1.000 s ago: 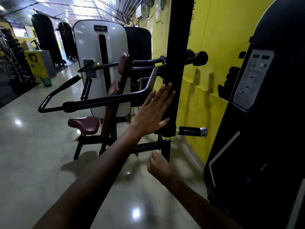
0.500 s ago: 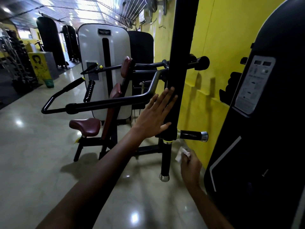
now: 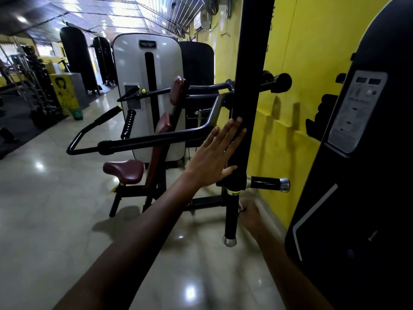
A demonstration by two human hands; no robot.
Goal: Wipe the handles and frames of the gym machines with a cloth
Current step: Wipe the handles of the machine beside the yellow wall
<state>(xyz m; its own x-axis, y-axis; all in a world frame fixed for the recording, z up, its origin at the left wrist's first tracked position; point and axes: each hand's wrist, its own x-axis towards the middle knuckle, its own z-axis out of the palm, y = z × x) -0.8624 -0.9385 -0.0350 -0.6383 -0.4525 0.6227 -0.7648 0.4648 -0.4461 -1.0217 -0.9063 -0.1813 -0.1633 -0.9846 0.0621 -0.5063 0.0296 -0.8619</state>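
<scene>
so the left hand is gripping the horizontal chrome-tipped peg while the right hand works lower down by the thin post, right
Not quite. In the head view the left hand lies flat, fingers straight, against the black upright post, not gripping the chrome-tipped peg. The rest holds: the right hand is lower, beside the thin post.

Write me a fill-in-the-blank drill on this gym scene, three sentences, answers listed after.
1. The left hand rests with straight fingers against the black upright ____ of the machine.
2. The padded seat of the machine behind is ____ in colour.
3. The wall beside the black upright post is painted ____.

Missing words: post; maroon; yellow
</scene>
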